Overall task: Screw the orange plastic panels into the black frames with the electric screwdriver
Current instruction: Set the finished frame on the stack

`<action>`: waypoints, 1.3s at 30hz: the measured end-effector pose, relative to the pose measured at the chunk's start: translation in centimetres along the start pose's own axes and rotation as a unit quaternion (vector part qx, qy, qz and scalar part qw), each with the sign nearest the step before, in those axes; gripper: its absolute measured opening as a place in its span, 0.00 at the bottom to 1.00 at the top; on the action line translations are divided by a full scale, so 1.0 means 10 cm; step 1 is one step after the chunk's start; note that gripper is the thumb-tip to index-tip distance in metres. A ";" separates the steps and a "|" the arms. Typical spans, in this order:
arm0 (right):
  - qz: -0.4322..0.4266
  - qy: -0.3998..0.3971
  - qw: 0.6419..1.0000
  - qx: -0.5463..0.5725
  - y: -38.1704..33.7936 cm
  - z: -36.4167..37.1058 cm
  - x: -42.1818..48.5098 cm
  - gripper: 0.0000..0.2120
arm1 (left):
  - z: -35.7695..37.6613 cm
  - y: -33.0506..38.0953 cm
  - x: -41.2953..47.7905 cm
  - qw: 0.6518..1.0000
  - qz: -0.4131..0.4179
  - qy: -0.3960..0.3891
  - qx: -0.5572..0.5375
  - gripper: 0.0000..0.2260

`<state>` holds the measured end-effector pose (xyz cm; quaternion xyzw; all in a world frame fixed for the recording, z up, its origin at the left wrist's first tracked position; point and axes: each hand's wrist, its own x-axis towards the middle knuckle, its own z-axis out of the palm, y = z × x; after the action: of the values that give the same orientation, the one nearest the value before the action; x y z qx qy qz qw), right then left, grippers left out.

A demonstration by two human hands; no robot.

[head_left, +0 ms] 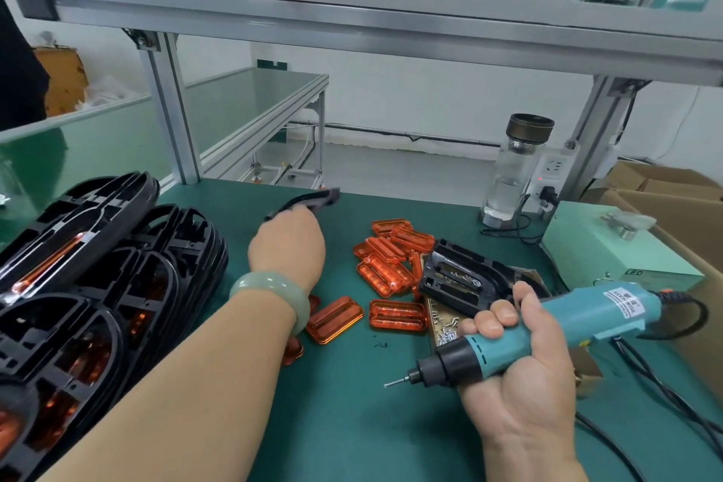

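Fingers (489,324) of the right hand (520,360) curl round the electric screwdriver (579,315); those of the left hand (287,245) grip a black frame (309,201). Between both sets of fingers, orange panels (387,272) lie on the tabletop (352,423).

Translucent orange panels (385,260) lie heaped flat. Left of the heap, black frames (98,286) lean stacked, some seemingly panelled; right of it, the teal electric screwdriver (587,311) points left.
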<state>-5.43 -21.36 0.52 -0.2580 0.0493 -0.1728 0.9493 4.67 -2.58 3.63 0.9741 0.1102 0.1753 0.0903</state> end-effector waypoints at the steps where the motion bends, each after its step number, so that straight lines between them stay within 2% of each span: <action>1: -0.002 0.001 1.000 0.000 0.00 0.00 0.00 0.07 | -0.08 -0.03 0.00 0.999 -0.001 0.035 -0.019 0.10; 3: -0.006 0.007 1.000 0.001 0.00 0.00 0.00 0.06 | -0.21 -0.10 -0.03 0.992 0.007 0.094 -0.083 0.07; 5: -0.008 0.012 1.000 0.009 0.00 0.00 0.00 0.05 | -0.30 -0.15 -0.11 0.966 -0.023 0.110 -0.233 0.08; 6: -0.009 0.015 1.000 0.015 -0.01 -0.01 0.00 0.04 | -0.35 -0.16 -0.18 0.935 -0.055 0.094 -0.338 0.11; 8: -0.010 0.012 1.000 0.025 -0.02 -0.01 0.00 0.03 | -0.40 -0.16 -0.35 0.831 -0.129 0.038 -0.540 0.14; 9: -0.010 0.009 0.999 0.029 -0.03 -0.01 0.00 0.03 | -0.40 -0.16 -0.44 0.783 -0.158 0.007 -0.601 0.15; 11: -0.014 0.005 0.999 0.033 -0.04 0.00 0.00 0.05 | -0.41 -0.20 -0.60 0.710 -0.196 -0.042 -0.675 0.14; 13: -0.025 0.002 0.999 0.033 -0.06 0.00 0.00 0.02 | -0.39 -0.25 -0.73 0.664 -0.217 -0.078 -0.712 0.14; 15: -0.033 -0.005 0.999 0.037 -0.09 0.00 0.01 0.02 | -0.37 -0.29 -0.85 0.650 -0.234 -0.102 -0.716 0.15; 17: -0.039 -0.012 0.998 0.044 -0.12 -0.01 0.01 0.03 | -0.35 -0.31 -0.98 0.663 -0.237 -0.115 -0.701 0.15; 23: -0.054 0.001 0.996 0.068 -0.21 -0.01 0.02 0.06 | -0.29 -0.40 -1.28 0.748 -0.196 -0.136 -0.619 0.20; 25: -0.056 0.002 0.996 0.076 -0.24 -0.01 0.02 0.05 | -0.29 -0.42 -1.35 0.758 -0.190 -0.146 -0.606 0.22; 30: -0.059 -0.002 0.994 0.092 -0.25 -0.04 0.04 0.05 | -0.30 -0.48 -1.53 0.778 -0.188 -0.199 -0.566 0.16; 32: -0.056 -0.003 0.995 0.088 -0.25 -0.03 0.03 0.03 | -0.29 -0.52 -1.59 0.793 -0.170 -0.230 -0.537 0.19; 33: -0.054 -0.005 0.995 0.085 -0.25 -0.02 0.02 0.01 | -0.29 -0.55 -1.62 0.808 -0.161 -0.242 -0.513 0.22; 35: -0.052 -0.007 0.995 0.085 -0.25 -0.02 0.02 0.04 | -0.28 -0.59 -1.68 0.850 -0.137 -0.236 -0.451 0.23; 37: -0.049 -0.007 0.995 0.081 -0.24 -0.02 0.02 0.01 | -0.28 -0.62 -1.74 0.908 -0.091 -0.194 -0.359 0.21; 39: -0.043 -0.004 0.996 0.079 -0.23 -0.02 0.01 0.04 | -0.29 -0.64 -1.77 0.959 -0.049 -0.143 -0.238 0.21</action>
<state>-6.03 -23.33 1.48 -0.1850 0.0207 -0.2157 0.9585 -13.77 -0.38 -0.76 0.9328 0.0984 0.0504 0.3430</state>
